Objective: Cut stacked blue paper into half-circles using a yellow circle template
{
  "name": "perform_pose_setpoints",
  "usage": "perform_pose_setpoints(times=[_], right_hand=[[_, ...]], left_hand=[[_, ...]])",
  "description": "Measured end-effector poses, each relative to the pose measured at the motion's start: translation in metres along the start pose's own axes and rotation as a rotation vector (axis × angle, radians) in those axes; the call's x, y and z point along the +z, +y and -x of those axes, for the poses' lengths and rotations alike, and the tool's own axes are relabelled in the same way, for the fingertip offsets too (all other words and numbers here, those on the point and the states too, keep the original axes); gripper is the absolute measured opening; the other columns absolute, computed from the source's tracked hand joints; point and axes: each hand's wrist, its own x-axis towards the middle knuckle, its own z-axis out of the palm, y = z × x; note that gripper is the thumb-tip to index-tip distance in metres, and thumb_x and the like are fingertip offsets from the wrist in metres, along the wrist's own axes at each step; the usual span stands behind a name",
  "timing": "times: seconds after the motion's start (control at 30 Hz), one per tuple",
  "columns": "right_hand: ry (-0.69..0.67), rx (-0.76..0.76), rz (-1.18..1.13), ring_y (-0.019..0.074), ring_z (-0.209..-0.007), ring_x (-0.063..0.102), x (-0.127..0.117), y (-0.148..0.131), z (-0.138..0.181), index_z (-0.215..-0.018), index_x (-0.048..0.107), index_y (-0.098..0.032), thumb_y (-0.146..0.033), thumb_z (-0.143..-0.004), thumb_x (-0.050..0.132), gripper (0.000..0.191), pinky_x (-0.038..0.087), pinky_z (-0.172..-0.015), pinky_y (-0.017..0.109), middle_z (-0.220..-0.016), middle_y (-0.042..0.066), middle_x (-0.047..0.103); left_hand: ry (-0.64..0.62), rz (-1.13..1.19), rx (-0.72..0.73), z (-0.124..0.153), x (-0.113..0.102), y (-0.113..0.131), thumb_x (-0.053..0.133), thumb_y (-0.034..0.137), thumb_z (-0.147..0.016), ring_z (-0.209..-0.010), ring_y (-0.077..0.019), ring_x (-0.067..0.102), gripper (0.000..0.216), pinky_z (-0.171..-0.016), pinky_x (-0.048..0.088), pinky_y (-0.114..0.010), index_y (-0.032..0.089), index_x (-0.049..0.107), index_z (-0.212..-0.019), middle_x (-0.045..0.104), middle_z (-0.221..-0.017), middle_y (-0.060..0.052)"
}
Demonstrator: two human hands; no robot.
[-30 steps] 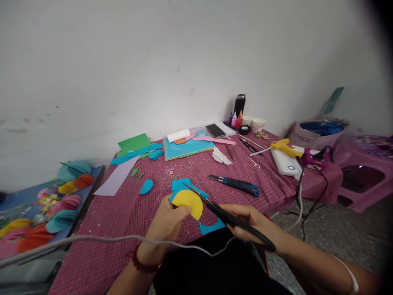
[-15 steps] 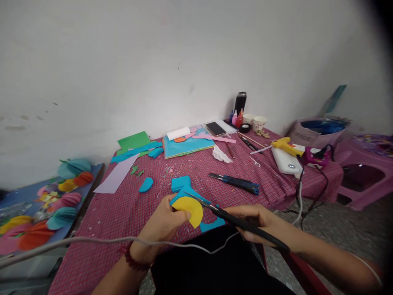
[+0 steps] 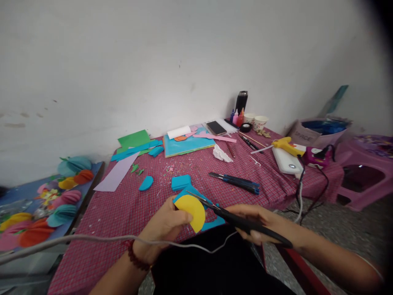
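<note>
My left hand [image 3: 168, 219] is closed on a yellow paper half-disc [image 3: 193, 211], thumb on top, with a blue sheet of paper [image 3: 188, 191] pinched behind it. In my right hand [image 3: 256, 221] is a pair of black-handled scissors [image 3: 236, 220], whose blades lie along the blue paper close to the yellow edge. Whether the blades are fully closed I cannot tell. A blue offcut [image 3: 215, 223] is below the blades. Just beyond sit a stack of blue paper rectangles [image 3: 181, 182] and a folded blue half-disc [image 3: 146, 183].
Two utility knives [image 3: 235, 182] lie on the checked tablecloth [image 3: 123, 221]. A yellow glue gun [image 3: 285, 144] rests by a white power bank [image 3: 287, 161]. A white cable [image 3: 107, 239] crosses in front of my left wrist. Paper ornaments [image 3: 63, 215] cover the left-hand surface.
The yellow half-disc has turned slightly and shifted a little right and down in my left hand. The scissors have stayed close to its edge, moving very little.
</note>
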Motion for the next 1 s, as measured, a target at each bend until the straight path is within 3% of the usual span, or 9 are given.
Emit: perform_pose_setpoints(times=[0.1,0.33,0.57,1.0], right_hand=[[-0.091,-0.008,-0.078,0.0075,-0.063,0.040,-0.003,0.004,-0.002,-0.137,0.039,-0.020,-0.053,-0.074,0.066,0.077,0.029,-0.052,0.019,-0.082,0.001,0.048],[-0.118,-0.054,-0.068,0.0080,-0.067,0.040,-0.003,0.009,-0.006,-0.137,0.037,-0.019,-0.048,-0.077,0.066,0.073,0.027,-0.053,0.019,-0.084,0.002,0.047],[-0.084,-0.059,-0.107,0.0085,-0.070,0.041,-0.004,0.016,-0.007,-0.136,0.038,-0.021,-0.045,-0.076,0.069,0.072,0.029,-0.055,0.018,-0.085,0.001,0.047],[0.000,-0.028,-0.062,0.0079,-0.068,0.040,-0.001,0.002,-0.008,-0.128,0.052,-0.021,-0.041,-0.072,0.073,0.063,0.029,-0.057,0.019,-0.079,-0.001,0.047]], left_hand=[[-0.007,0.026,-0.037,-0.003,-0.001,-0.001,0.064,0.010,-0.052,-0.055,-0.0122,0.056,0.019,-0.055,0.045,-0.022,0.013,0.069,-0.070,0.063,-0.062,-0.002],[-0.035,-0.003,-0.090,-0.003,0.005,-0.003,0.063,0.008,-0.050,-0.055,-0.0110,0.056,0.020,-0.055,0.044,-0.021,0.013,0.069,-0.068,0.065,-0.062,-0.001],[-0.017,-0.051,-0.146,-0.005,0.009,-0.006,0.060,0.007,-0.049,-0.054,-0.0101,0.054,0.019,-0.056,0.044,-0.021,0.012,0.067,-0.065,0.063,-0.060,0.000],[-0.015,-0.129,-0.183,-0.003,0.007,-0.009,0.057,0.007,-0.049,-0.056,-0.0099,0.052,0.018,-0.057,0.043,-0.022,0.011,0.063,-0.065,0.060,-0.061,0.000]])
